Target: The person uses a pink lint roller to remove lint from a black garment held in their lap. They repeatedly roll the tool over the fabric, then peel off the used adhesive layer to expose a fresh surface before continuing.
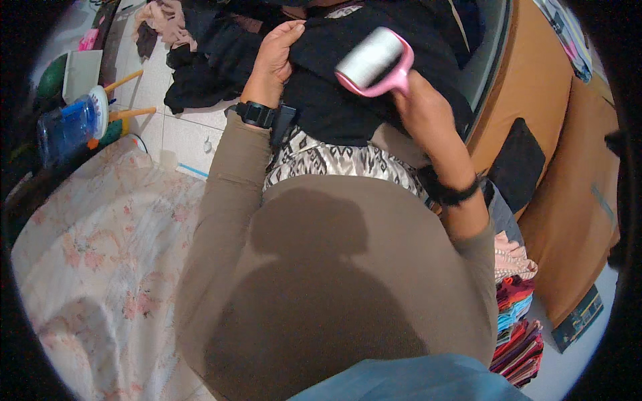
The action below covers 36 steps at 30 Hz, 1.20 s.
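Note:
My right hand (426, 107) is closed around the pink handle of a lint roller (372, 59). The roller's white cylinder is tilted and held over a black garment (328, 97) spread across my lap. At the garment's left side, my left hand (275, 55) pinches the dark cloth between thumb and fingers. Part of that grip blends into the fabric. Below the garment, black-and-white patterned cloth (334, 157) shows on my lap.
Dark and beige clothes (164, 25) lie on the white tiled floor at the upper left. A blue water jug (67, 130) stands at the left, beside a floral sheet (100, 254). Folded clothes (518, 347) are stacked at the lower right, near brown panels (521, 100).

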Each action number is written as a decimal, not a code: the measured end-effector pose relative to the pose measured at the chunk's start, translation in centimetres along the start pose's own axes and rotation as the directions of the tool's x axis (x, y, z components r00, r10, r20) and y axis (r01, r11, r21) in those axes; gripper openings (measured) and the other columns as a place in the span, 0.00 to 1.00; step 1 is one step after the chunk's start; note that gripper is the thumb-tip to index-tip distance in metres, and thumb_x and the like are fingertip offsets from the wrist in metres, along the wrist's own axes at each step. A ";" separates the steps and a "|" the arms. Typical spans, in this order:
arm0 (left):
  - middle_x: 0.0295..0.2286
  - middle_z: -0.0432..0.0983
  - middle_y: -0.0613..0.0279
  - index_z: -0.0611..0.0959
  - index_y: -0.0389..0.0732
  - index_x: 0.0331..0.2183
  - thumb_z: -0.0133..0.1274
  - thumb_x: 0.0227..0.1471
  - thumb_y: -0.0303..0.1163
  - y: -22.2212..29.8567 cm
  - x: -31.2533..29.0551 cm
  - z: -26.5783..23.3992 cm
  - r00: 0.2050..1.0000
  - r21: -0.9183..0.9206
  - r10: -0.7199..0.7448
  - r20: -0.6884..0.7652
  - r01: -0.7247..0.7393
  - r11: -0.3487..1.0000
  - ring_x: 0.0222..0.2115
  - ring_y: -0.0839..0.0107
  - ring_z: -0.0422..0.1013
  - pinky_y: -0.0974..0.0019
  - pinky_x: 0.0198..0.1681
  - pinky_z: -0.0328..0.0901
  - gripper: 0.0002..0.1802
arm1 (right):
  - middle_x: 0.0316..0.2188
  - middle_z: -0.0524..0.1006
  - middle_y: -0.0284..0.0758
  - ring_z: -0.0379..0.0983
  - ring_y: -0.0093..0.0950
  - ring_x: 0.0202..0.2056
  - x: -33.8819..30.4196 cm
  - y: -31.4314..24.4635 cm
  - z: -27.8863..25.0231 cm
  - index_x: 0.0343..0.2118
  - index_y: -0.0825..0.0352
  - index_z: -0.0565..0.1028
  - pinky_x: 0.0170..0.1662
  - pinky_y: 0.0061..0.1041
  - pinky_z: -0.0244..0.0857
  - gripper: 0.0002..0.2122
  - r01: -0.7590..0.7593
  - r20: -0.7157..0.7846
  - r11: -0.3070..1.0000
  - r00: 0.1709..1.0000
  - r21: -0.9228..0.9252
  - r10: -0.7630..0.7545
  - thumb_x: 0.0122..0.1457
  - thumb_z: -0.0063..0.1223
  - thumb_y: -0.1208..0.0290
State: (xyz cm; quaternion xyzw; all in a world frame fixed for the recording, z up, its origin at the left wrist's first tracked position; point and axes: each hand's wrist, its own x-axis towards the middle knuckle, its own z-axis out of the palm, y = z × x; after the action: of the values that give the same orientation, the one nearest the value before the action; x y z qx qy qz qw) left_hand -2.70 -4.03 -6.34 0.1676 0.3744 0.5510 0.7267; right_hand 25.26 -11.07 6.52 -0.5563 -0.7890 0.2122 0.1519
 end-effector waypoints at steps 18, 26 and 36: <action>0.54 0.67 0.46 0.65 0.23 0.55 0.29 0.64 0.57 0.8 -3.5 2.1 0.998 -0.201 0.038 0.049 -0.027 0.979 0.57 0.60 0.63 0.61 0.62 0.53 0.42 | 0.33 0.79 0.46 0.77 0.46 0.35 12.4 -4.0 4.9 0.38 0.67 0.74 0.37 0.43 0.71 0.12 0.184 0.264 0.959 0.956 -0.214 -0.125 0.60 0.48 0.63; 0.54 0.67 0.47 0.63 0.25 0.56 0.31 0.63 0.59 -0.4 -2.6 0.8 0.998 -0.382 -0.012 -0.069 -0.016 0.924 0.57 0.59 0.62 0.59 0.63 0.52 0.42 | 0.32 0.81 0.45 0.79 0.43 0.35 13.8 -4.9 6.7 0.40 0.67 0.76 0.36 0.43 0.73 0.11 0.188 0.252 0.933 0.961 -0.307 -0.111 0.58 0.48 0.67; 0.42 0.74 0.57 0.70 0.33 0.54 0.58 0.48 0.19 0.6 -3.8 2.9 0.991 0.181 0.103 -0.089 -0.086 0.980 0.38 0.68 0.73 0.72 0.44 0.68 0.30 | 0.34 0.79 0.35 0.76 0.32 0.28 10.3 -0.1 2.5 0.50 0.62 0.71 0.32 0.27 0.70 0.16 -0.155 -0.027 0.626 0.962 0.765 0.271 0.58 0.56 0.67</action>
State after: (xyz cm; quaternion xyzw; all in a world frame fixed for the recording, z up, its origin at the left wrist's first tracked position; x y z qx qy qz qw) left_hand -1.44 -6.87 -2.62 0.2220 0.4484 0.5571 0.6628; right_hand 20.53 -1.83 4.44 -0.5451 -0.5444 0.4981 0.3981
